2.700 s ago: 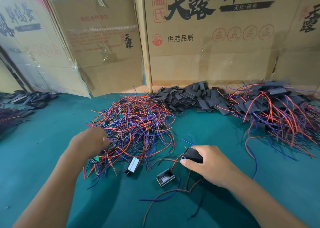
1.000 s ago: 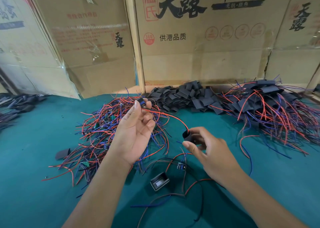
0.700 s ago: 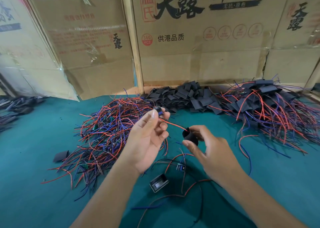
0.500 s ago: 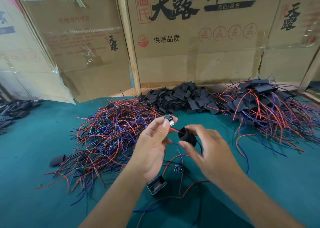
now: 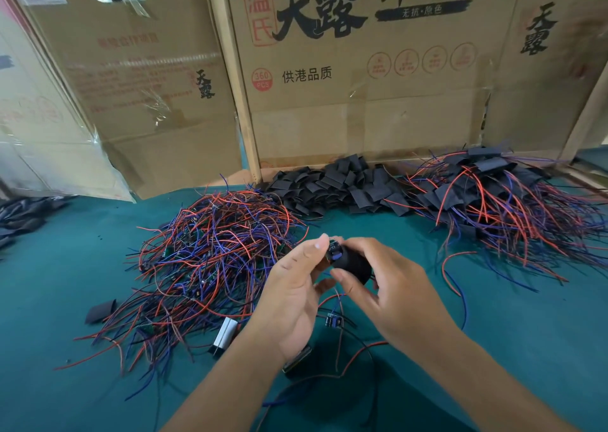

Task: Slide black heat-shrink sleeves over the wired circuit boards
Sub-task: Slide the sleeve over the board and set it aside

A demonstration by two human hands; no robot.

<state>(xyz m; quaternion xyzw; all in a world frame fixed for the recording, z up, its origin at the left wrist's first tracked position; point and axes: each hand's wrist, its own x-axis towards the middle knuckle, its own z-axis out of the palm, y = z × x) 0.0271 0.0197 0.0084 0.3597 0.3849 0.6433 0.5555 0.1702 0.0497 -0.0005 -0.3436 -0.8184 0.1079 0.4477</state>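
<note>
Head view: left hand (image 5: 292, 287) is pinching a small circuit board (image 5: 334, 249) between thumb and curled fingers (image 5: 314, 247), holding it up above the tabletop (image 5: 65, 267). Right hand (image 5: 391, 287) is gripping a black heat-shrink sleeve (image 5: 353, 264), thumb below and fingers curled over the top. Sleeve's open mouth is meeting the board; the board's near end is sitting at or just inside that mouth, the rest still showing blue and dark parts. How far in it has gone cannot be told. Red and blue wires are trailing down under both hands toward the tabletop.

Just below the hands, a second small board (image 5: 333, 320) with leads is lying on the green surface. Near the left forearm, a white-and-black boxy part (image 5: 225, 334) is resting at the edge of the wire tangle, and another dark boxy part (image 5: 297, 359) is partly hidden under the left wrist.

Left of the hands, a large heap of unsleeved wired boards (image 5: 210, 254) is spreading over the tabletop, red and blue leads tangled. A lone black sleeve (image 5: 100, 310) is lying at its left fringe. Behind, a pile of empty black sleeves (image 5: 335, 185) is sitting against the cardboard boxes (image 5: 362, 102). At right, a heap of sleeved boards (image 5: 500, 201) with leads fanning outward. More dark pieces (image 5: 23, 214) are lying at far left, too blurred to identify.
</note>
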